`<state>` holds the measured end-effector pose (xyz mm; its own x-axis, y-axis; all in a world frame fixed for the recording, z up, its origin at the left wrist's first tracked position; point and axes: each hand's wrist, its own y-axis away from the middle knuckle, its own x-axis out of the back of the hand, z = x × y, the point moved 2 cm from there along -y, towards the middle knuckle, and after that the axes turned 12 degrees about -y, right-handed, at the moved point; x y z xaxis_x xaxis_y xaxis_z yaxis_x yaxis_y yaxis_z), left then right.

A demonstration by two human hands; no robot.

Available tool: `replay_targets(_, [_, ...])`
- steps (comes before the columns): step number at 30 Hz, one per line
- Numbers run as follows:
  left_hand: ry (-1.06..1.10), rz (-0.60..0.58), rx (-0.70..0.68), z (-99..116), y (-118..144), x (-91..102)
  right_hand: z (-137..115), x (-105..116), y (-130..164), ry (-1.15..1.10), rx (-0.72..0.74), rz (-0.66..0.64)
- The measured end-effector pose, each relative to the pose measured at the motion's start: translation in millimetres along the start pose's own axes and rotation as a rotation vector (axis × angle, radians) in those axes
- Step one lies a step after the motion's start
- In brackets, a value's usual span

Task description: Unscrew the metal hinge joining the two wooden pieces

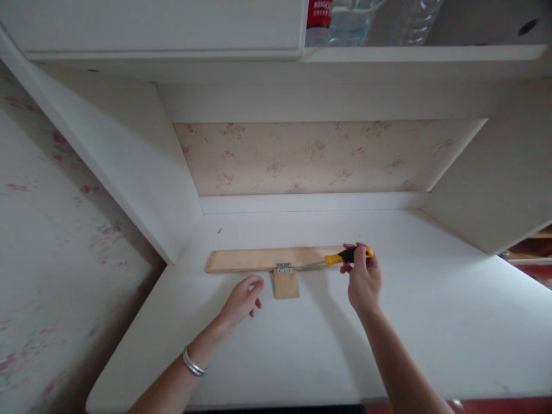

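My right hand is closed around the yellow and black handle of a screwdriver. Its metal shaft points left, the tip beside a small metal hinge. That hinge lies across the joint between a long wooden board and a short wooden block, both flat on the white desk. Left of the block, my left hand hovers with thumb and forefinger drawn together in a pinch. Whatever may be between those fingertips is too small to make out. A silver bangle circles the left wrist.
A small dark bit lies on the desk behind the board. White side panels rise left and right. Overhead, a cabinet shelf holds plastic bottles. Floral wallpaper covers the back wall.
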<state>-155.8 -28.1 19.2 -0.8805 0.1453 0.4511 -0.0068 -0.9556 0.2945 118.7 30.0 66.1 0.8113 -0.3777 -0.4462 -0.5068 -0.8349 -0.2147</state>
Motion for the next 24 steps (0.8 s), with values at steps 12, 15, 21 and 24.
replay_targets(12, [0.338, -0.078, 0.122, 17, -44, -41.6, -14, -35, 4, 0.117, 0.094, -0.183])
replay_targets(15, [0.297, -0.03, 0.1, 13, -52, -44.5, -14, -37, 2, 0.121, 0.091, -0.241])
replay_targets(21, [0.307, -0.005, 0.064, 9, -58, -45.8, -16, -42, 5, 0.136, 0.078, -0.307])
replay_targets(24, [0.333, -0.003, 0.046, 8, -59, -45.6, -19, -46, 8, 0.158, 0.086, -0.336])
